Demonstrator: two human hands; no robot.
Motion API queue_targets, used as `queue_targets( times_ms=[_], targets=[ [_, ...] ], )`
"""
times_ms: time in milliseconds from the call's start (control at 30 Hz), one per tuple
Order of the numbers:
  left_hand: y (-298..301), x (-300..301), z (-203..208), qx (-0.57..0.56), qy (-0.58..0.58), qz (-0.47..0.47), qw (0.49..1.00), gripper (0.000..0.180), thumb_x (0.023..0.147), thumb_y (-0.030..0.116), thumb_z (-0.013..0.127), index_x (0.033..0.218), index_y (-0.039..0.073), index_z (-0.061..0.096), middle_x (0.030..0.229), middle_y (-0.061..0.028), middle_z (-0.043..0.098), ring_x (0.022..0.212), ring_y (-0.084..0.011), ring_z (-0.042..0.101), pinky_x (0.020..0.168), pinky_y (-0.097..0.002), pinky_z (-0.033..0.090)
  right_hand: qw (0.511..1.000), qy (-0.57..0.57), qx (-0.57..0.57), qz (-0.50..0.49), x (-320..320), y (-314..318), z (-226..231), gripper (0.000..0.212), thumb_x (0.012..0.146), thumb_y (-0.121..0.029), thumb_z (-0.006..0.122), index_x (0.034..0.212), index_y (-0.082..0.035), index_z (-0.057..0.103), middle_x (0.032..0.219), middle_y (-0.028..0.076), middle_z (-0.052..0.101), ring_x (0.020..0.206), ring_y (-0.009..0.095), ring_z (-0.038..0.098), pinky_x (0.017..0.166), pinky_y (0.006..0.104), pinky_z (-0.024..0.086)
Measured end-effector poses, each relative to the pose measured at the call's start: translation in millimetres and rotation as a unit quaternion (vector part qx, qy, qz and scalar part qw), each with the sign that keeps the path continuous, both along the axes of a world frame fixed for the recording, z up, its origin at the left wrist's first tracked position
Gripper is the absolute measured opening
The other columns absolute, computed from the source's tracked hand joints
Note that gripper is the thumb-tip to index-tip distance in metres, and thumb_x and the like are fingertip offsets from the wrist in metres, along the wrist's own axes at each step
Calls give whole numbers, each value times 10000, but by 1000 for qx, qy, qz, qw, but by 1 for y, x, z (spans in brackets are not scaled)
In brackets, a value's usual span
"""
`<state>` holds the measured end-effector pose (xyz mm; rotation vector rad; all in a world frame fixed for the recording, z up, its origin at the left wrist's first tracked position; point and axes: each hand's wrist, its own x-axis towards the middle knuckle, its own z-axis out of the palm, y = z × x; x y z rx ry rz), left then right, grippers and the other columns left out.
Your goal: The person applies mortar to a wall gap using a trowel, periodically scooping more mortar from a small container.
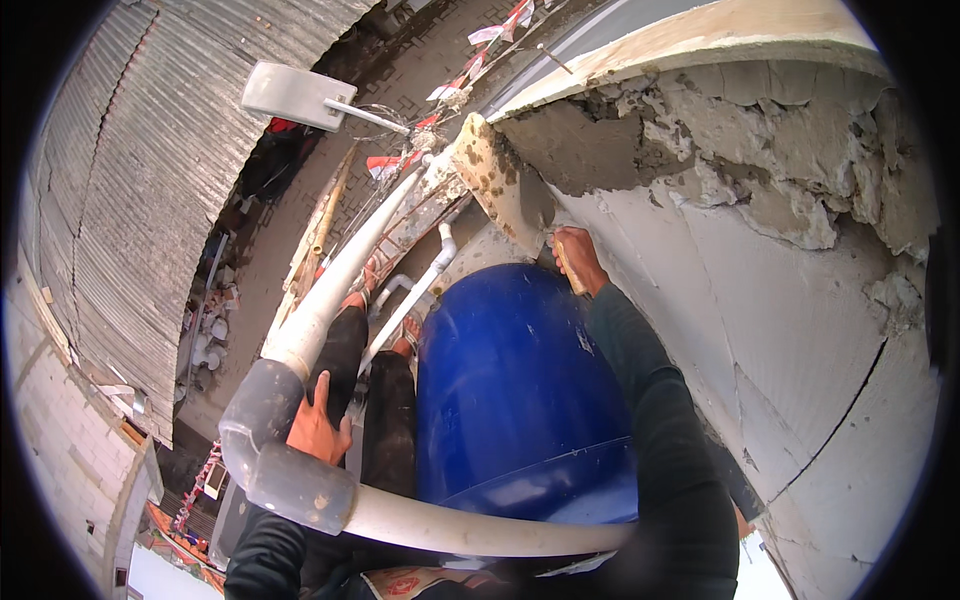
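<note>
My right hand (582, 258) is closed round the wooden handle of a trowel (570, 275). It is beside the grey wall (700, 300), just above the far end of a blue plastic barrel (520, 390). The trowel's grey metal part is only partly visible and blends with the wall edge. My left hand (320, 425) lies open, thumb and finger apart, beside the grey elbow joint (265, 410) of a thick white pipe (340, 260) and close to my dark-trousered leg. Rough wet mortar (600, 140) covers the upper wall beneath a curved ledge (680, 40).
A thinner white pipe (405, 305) runs between my legs and the barrel. A lamp (300, 95) on an arm juts out beyond the thick pipe. Far below are a paved lane (400, 80), bamboo poles (325, 215) and a corrugated roof (170, 150).
</note>
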<state>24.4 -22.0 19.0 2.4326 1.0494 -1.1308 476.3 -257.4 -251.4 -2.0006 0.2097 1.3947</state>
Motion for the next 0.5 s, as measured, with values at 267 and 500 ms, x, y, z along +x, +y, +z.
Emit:
queue_targets(
  times_ms=[267,500],
  targets=[
    [-1,-1,-2,-15,9,11,1000,952,767,362,807,1590,212,352,1353,-284,494,1028,-458,646,871,-510,566,997,-56,-2,55,-8,-11,0,306,1005,-302,556,962,-14,648,727,60,596,535,148,559,448,323,450],
    [1,-3,-3,-51,4,83,995,953,775,373,799,1596,214,343,1354,-286,494,1033,-464,646,869,-515,564,993,-53,3,102,-1,-7,10,309,1021,-315,540,966,-30,645,738,39,582,547,131,544,470,315,442]
  ],
)
